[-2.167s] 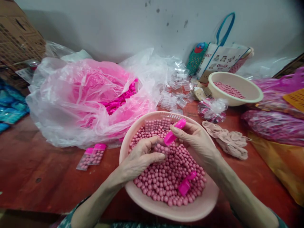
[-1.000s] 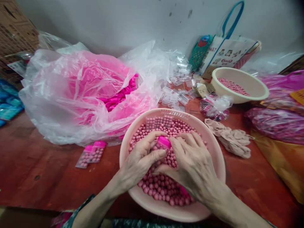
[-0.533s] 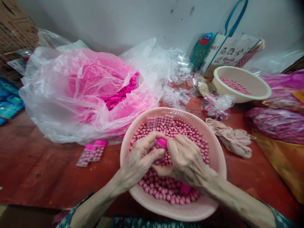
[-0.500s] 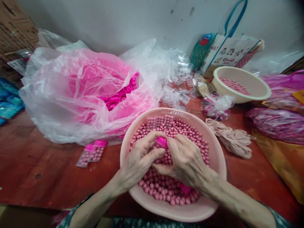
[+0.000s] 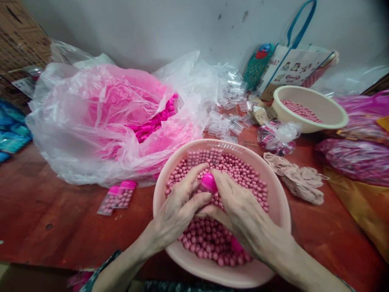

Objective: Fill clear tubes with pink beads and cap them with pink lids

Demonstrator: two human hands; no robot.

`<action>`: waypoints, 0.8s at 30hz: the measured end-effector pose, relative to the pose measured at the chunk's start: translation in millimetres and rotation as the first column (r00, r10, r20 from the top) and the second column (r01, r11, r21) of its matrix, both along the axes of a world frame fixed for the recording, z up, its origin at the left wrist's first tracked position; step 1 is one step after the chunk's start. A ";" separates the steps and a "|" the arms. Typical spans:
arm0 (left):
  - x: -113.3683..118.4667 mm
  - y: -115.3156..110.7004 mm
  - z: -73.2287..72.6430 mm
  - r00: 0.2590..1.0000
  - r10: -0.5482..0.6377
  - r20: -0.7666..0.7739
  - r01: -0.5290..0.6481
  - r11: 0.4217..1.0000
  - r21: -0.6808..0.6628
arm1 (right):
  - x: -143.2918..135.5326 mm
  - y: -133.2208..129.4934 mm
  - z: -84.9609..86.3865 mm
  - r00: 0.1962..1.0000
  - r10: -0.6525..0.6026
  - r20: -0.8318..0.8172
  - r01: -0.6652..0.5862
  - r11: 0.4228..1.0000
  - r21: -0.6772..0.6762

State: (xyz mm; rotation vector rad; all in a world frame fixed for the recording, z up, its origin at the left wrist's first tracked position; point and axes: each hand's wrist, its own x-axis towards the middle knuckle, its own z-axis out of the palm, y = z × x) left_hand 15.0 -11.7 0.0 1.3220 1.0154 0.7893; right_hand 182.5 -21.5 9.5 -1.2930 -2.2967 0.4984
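Over a pale pink basin (image 5: 283, 227) full of round pink beads (image 5: 209, 243), both my hands meet at a small container with a bright pink cap (image 5: 209, 182). My left hand (image 5: 178, 205) is closed round its left side, thumb in front. On the cap's right edge lie the fingers of my right hand (image 5: 246, 207), its thumb lower down; much of the container's body is hidden. Clear plastic pieces (image 5: 204, 156) rest on the beads at the basin's back. Another bright pink piece (image 5: 236, 245) shows partly beneath my right hand.
Two bead-filled, pink-capped containers (image 5: 125, 195) lie left of the basin. Behind them a large plastic bag (image 5: 69, 138) holds pink caps (image 5: 154, 121). Clear empty containers (image 5: 223, 123), a cream bowl (image 5: 331, 109), beige gloves (image 5: 299, 178) and a tote bag (image 5: 291, 69) are behind and right.
My right hand has shifted slightly right and its fingers have moved to the cap's edge, so more of the cap shows. My left hand stays nearly in place on the container.
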 end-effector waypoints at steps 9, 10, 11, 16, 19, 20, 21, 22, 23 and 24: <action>-1.7 -3.8 5.5 0.999 0.038 -0.005 -0.037 0.991 0.131 | -22.0 4.8 2.9 0.934 -0.092 0.344 -0.039 0.934 0.355; -1.9 -3.6 5.2 0.999 0.043 -0.005 -0.042 0.992 0.117 | -23.1 5.9 3.4 0.922 -0.088 0.378 -0.065 0.926 0.373; -1.9 -3.2 4.7 0.999 0.050 -0.007 -0.049 0.993 0.107 | -24.0 6.9 3.0 0.913 -0.083 0.399 -0.083 0.921 0.382; -0.7 1.6 1.5 0.994 0.105 0.008 -0.106 0.992 0.074 | -27.0 11.5 -5.2 0.927 -0.071 0.368 -0.077 0.925 0.372; 1.3 6.8 2.5 0.989 0.125 0.084 -0.127 0.991 0.029 | -26.5 13.9 -6.2 0.976 -0.047 0.214 -0.010 0.966 0.259; 2.0 8.4 3.5 0.983 0.128 0.130 -0.128 0.992 -0.005 | -26.0 14.3 -5.3 0.989 -0.048 0.139 0.021 0.982 0.190; 2.4 9.6 4.7 0.975 0.132 0.179 -0.126 0.991 -0.044 | -25.3 14.3 -4.2 0.996 -0.057 0.066 0.049 0.992 0.117; 2.6 10.4 5.9 0.965 0.137 0.224 -0.121 0.989 -0.084 | -24.6 14.1 -3.1 0.998 -0.067 0.007 0.067 0.997 0.048; 2.5 10.7 7.1 0.956 0.141 0.257 -0.112 0.986 -0.122 | -23.9 13.6 -2.1 0.996 -0.080 -0.034 0.080 0.997 0.004; 2.2 10.5 8.0 0.951 0.143 0.273 -0.103 0.983 -0.154 | -23.2 12.8 -1.3 0.994 -0.095 -0.053 0.094 0.995 -0.013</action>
